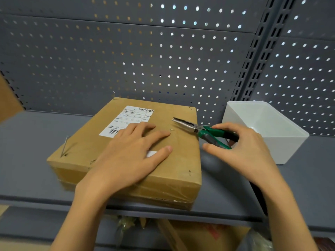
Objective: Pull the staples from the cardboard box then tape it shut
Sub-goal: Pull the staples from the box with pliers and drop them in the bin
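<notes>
**Staple pull in progress: box pinned, pliers at the top face**

Head view:
- The cardboard box (137, 142) is seen lying flat on a grey shelf (27, 160), in front of a perforated back panel (126, 51).
- The left hand (134, 151) is laid flat on the box top, fingers straight, nothing gripped; it partly covers the shipping label (126, 118).
- The right hand (243, 149), just off the box's right edge, is wrapped round the green handles of the pliers (203, 130). The jaws are seen slightly parted over the box top, nose pointed at a small staple (171, 130) just beyond the left fingertips.
- More metal is seen standing up near the box's far-left corner (114, 95) and left edge (64, 145); possibly lifted staples, not clear.

Handling, judged:
- The box is probably light and stiff, but the face may dent or tear. It is best held by flat palm pressure close to the staple.
- Clear tape on the near side looks slick.

Surroundings:
- A white bin (282, 140) sits right of the box, close behind the right hand; elbow room is limited there.
- No tape roll is seen.
</notes>
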